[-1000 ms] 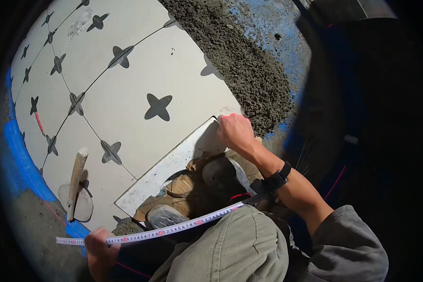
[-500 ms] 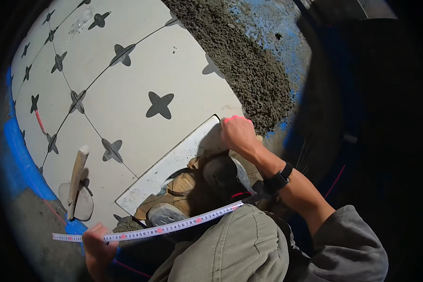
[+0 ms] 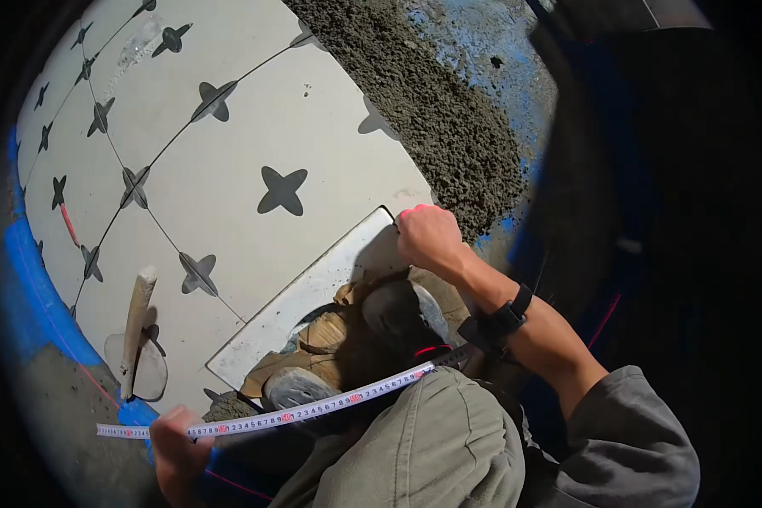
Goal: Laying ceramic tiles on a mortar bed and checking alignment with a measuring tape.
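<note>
My left hand point(image 3: 180, 440) is closed around a white tape measure point(image 3: 313, 409) near its left end, at the lower left. The tape curves up to the right past my raised knee, its far part dark near my wrist. My right hand point(image 3: 432, 237) is a fist at the upper right end of a white cut tile strip point(image 3: 309, 288); its fingertips are hidden, and a red laser glow lies on the knuckles. The strip lies slantwise along large pale floor tiles point(image 3: 229, 182) with dark four-petal marks. My worn shoes point(image 3: 406, 313) are just behind the strip.
A wooden-handled trowel point(image 3: 138, 330) stands on the tiles at left. A red stick point(image 3: 69, 222) lies beyond it. Grey damp mortar point(image 3: 449, 127) runs along the tiles' right edge, beside blue-stained floor point(image 3: 487, 51). A blue band point(image 3: 38, 284) curves along the left.
The view has shifted very slightly, so the tiles sit a little further left. Both hands stay essentially where they were, the left still on the tape measure.
</note>
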### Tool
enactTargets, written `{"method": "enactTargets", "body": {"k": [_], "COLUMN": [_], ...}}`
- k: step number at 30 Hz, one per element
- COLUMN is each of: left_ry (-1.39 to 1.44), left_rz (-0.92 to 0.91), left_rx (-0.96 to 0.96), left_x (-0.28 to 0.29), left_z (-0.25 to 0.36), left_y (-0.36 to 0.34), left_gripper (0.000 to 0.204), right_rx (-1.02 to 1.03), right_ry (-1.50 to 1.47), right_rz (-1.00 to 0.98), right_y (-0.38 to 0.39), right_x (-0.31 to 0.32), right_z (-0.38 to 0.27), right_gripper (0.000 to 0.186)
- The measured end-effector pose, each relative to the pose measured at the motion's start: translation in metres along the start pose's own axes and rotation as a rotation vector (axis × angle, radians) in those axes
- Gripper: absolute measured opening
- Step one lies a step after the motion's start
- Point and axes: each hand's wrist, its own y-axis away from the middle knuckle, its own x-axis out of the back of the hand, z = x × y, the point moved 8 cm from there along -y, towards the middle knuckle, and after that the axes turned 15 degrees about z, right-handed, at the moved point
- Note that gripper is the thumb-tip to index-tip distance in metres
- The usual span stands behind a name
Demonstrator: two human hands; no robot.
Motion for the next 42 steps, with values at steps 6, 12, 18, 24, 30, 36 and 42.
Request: {"method": "enactTargets", "body": {"k": [6,12,18,24,30,36,42], "left_ry": [-0.013,-0.012,0.001,-0.004,-0.320,-0.196,0.124], "left_rz": [-0.074,0.022,-0.002,0.301,0.086,0.509,0.434], "left_rx": [0.047,0.029,0.037,-0.192,0.177,-0.050,0.636], "left_x": [-0.004,-0.001,0.002,0.021,0.035,0.061,0.069], "left_z": [-0.011,-0.003,0.002,-0.006,-0.072,0.040,-0.048], "left_y": [0.012,0.010,0.015,0.040,0.081,0.032,0.079], "left_gripper": [0.015,0.015,0.015,0.029,0.024,0.028,0.044], "right_rx": [-0.039,-0.293,-0.291,-0.570,-0.779,-0.616,-0.674], "right_ry": [-0.256,-0.730,-0.825,-1.213,-1.680,-1.740,-1.749], "right_rz": [-0.055,-0.196,-0.117,0.061,0.436,0.774,0.967], "right_y": [0.022,0.022,0.015,-0.006,-0.056,-0.138,-0.200], "right_x": [0.021,0.024,0.013,0.020,0.080,0.135,0.162], "right_z": [0.029,0.043,0.045,0.071,0.193,0.344,0.415], "right_gripper": [0.022,0.019,0.017,0.016,0.018,0.018,0.023]}}
